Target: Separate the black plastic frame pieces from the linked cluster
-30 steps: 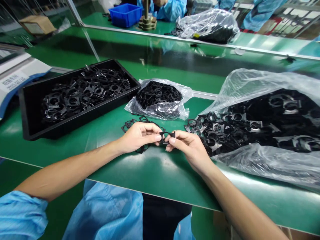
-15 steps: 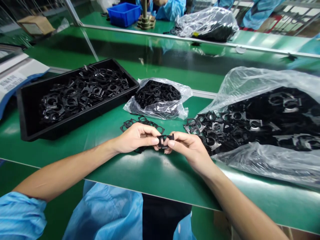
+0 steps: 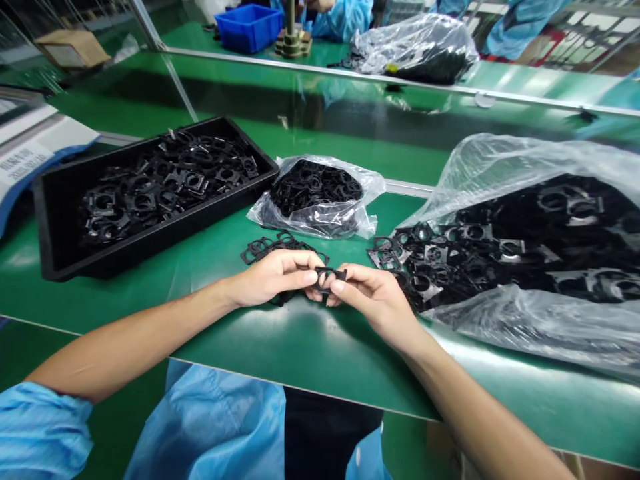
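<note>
Between both hands is a small black plastic frame (image 3: 327, 272) with a round opening, held above the green table (image 3: 300, 353). My left hand (image 3: 277, 277) pinches its left end between thumb and fingers. At the other end, my right hand (image 3: 373, 290) grips it the same way. Fingertips of both hands show behind and through the opening. Just beyond my left hand lies a small heap of loose thin black rings (image 3: 260, 248), partly covered by that hand.
A black tray (image 3: 165, 237) full of similar black parts stands at the left. A small clear bag (image 3: 370, 190) of black rings lies behind my hands. To the right, a large open plastic bag (image 3: 500, 157) spills black frames. Across the divider are a blue bin (image 3: 249, 30) and a co-worker's sleeves.
The black frame has tilted slightly in my fingers, and both hands have shifted a very little. Everything else on the table stays where it was.
</note>
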`<state>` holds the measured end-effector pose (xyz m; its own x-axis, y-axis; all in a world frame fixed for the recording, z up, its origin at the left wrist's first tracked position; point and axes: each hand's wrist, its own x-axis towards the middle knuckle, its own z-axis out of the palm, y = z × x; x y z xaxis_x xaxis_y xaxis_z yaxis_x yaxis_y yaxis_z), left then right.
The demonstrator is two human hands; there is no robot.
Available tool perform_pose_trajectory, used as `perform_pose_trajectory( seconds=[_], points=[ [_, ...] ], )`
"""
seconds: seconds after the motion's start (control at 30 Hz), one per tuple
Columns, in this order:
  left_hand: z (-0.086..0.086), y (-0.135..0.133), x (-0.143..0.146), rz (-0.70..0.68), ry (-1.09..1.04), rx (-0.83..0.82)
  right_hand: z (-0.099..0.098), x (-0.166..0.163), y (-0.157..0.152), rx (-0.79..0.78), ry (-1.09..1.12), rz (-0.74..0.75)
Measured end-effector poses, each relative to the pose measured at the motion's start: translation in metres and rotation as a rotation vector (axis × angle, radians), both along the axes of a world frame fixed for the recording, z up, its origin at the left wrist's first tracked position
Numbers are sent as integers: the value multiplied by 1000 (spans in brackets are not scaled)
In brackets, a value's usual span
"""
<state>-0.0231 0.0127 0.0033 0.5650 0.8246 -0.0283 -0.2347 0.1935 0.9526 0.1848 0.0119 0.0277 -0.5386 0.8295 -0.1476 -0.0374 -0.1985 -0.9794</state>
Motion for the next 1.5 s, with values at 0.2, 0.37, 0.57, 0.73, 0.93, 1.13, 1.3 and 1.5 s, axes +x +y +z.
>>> perform_pose_trajectory(
  seconds=[0.2,0.37,0.57,0.73,0.93,1.13,1.3,1.5],
  points=[
    [-2,-1,1,48,-13,-6,-1,-1,1,22,-32,-20],
    [-1,0,2,101,23,21,-1,-1,3,65,-87,-39],
    [-2,1,3,118,45,32,-3,-1,2,82,-118,-51],
    [-3,1,2,124,50,30,-4,-1,2,100,-133,-55],
    [-2,1,2,114,67,41,-4,-2,1,149,-157,-56],
    [-2,1,2,109,76,48,-5,-2,2,172,-176,-46],
    [-2,1,2,106,64,54,-6,-1,2,164,-173,-39],
    [-2,1,2,110,79,50,-7,-1,1,154,-174,-34]
  ],
)
